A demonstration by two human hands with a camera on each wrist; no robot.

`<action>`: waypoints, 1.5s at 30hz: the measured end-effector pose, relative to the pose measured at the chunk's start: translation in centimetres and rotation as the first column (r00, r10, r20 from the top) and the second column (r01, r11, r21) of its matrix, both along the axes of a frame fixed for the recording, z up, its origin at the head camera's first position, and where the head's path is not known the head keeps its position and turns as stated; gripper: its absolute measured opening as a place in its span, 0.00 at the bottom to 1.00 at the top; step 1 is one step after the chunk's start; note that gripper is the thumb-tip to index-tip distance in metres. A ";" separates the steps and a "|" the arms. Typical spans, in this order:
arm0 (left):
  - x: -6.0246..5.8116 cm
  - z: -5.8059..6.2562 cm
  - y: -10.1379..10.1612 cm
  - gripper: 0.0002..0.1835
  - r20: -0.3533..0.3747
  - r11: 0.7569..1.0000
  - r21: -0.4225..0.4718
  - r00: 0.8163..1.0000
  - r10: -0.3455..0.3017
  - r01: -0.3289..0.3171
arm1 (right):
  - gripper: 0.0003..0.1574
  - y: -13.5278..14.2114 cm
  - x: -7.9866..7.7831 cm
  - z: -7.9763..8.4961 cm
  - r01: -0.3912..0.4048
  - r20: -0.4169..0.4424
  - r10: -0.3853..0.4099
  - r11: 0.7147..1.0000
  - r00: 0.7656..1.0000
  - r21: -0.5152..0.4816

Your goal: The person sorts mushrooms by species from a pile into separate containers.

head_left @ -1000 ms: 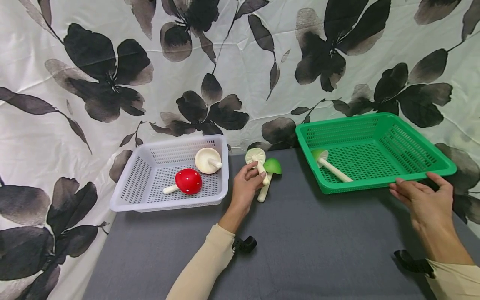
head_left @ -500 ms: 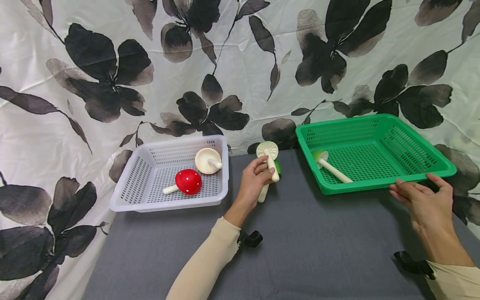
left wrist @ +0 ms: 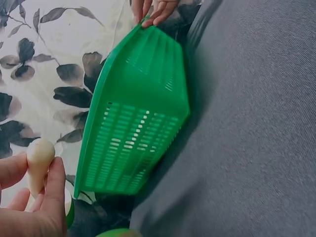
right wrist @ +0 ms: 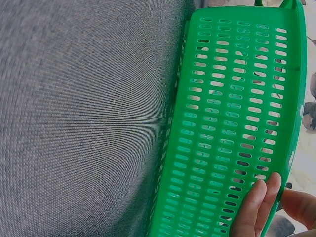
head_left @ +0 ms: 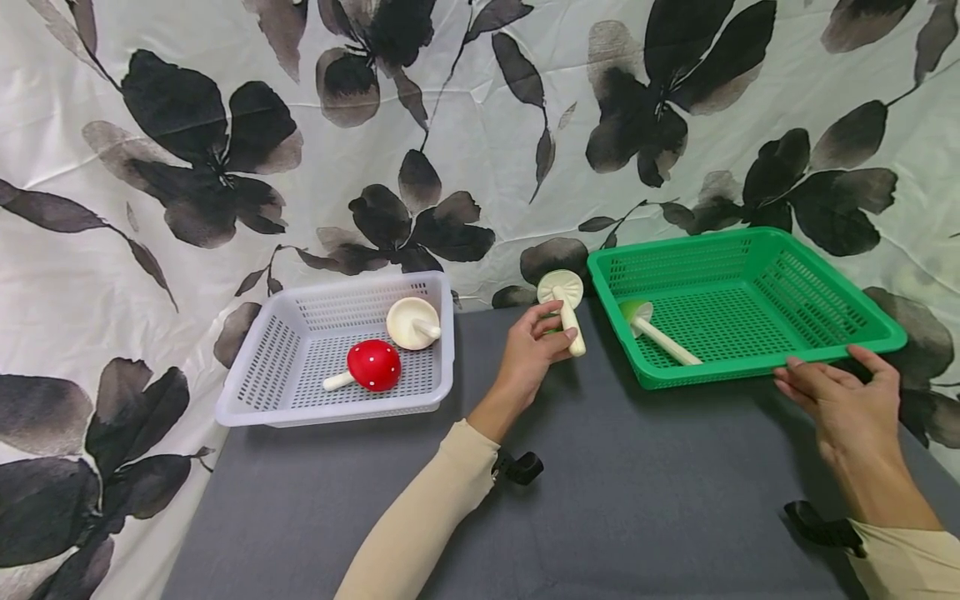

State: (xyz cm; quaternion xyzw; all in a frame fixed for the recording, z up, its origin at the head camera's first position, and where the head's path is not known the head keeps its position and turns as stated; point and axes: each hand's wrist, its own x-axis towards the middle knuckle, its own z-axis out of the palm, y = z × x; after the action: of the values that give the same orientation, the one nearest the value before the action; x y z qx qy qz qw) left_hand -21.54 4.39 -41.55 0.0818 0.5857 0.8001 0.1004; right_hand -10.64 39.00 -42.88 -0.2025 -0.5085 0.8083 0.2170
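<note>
My left hand (head_left: 528,354) pinches a toy mushroom (head_left: 568,312) by its cream stem, above the table just left of the green basket (head_left: 757,367). Its pale ribbed underside faces me in the head view; a sliver of green cap shows in the left wrist view. Another green-capped toy mushroom (left wrist: 119,232) lies below, mostly hidden behind that hand. My right hand (head_left: 851,408) grips the basket's near rim, with fingers (right wrist: 252,207) against the outer wall and the thumb over the edge. Inside the basket, a green-capped mushroom (head_left: 663,337) leans at the left end.
At the left stands a white basket (head_left: 330,414) holding a red spotted toy mushroom (head_left: 375,365) and a cream one (head_left: 411,323). Both baskets rest on a grey-covered table (head_left: 637,500). A floral cloth (head_left: 510,125) hangs behind it.
My left hand has carried the held mushroom rightward, over the mushroom on the table and closer to the green basket. The right hand has stayed at the rim.
</note>
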 end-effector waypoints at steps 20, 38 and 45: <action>-0.6 1.0 3.3 0.29 -0.020 0.998 -0.019 0.998 -0.059 0.059 | 0.59 0.2 0.2 0.5 -0.066 -0.055 0.063 0.996 0.997 -0.059; -0.7 2.0 7.1 0.27 -0.073 0.986 -0.020 0.984 -0.165 0.164 | 0.59 0.4 0.6 0.4 -0.089 -0.078 0.084 0.994 0.993 -0.065; -0.9 2.1 8.5 0.27 -0.054 0.981 -0.050 0.981 -0.188 0.185 | 0.58 0.4 0.6 0.4 -0.086 -0.083 0.081 0.994 0.993 -0.064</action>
State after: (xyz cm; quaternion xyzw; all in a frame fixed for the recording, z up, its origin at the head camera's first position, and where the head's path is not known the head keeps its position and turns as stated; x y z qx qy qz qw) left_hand -22.44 12.90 -39.44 0.1574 0.5960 0.7711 0.1595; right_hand -10.06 39.36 -42.45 -0.1556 -0.4800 0.8408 0.1962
